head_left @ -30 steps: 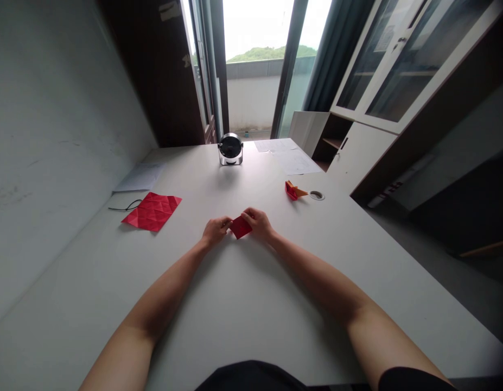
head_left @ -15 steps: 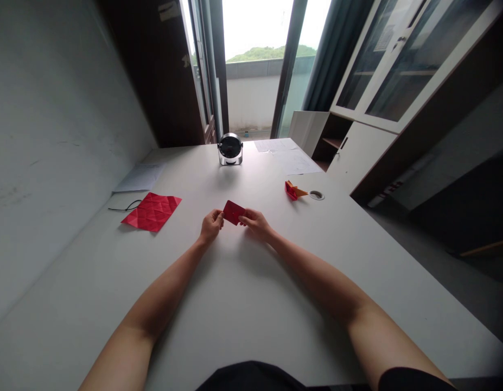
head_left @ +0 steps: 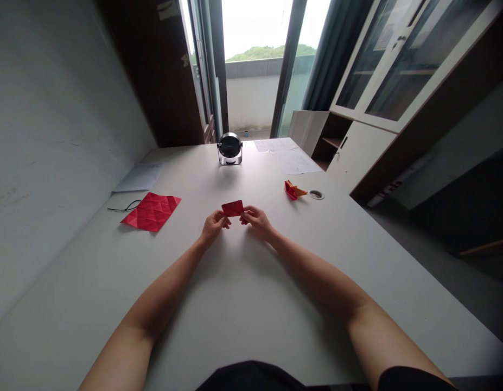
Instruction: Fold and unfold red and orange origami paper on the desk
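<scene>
A small red rectangular piece, like folded paper or a card (head_left: 233, 208), is held up just above the table between my two hands. My left hand (head_left: 214, 223) pinches its left edge near the lower corner. On the other side, my right hand (head_left: 254, 217) grips the right edge between thumb and fingers. To the left lies a creased red paper sheet (head_left: 152, 212), spread out flat. A red and orange folded paper figure (head_left: 294, 190) rests to the right of my right hand.
A round black device on a metal stand (head_left: 230, 148) is at the table's far side. White papers (head_left: 294, 156) lie at the back right, another paper (head_left: 139, 177) at the left. A black cord (head_left: 127, 208) touches the red sheet. A cable hole (head_left: 316, 195) sits at the right.
The red piece has turned from a slant to nearly level and tipped, so it looks flatter. My right hand's grip has moved up to its right edge.
</scene>
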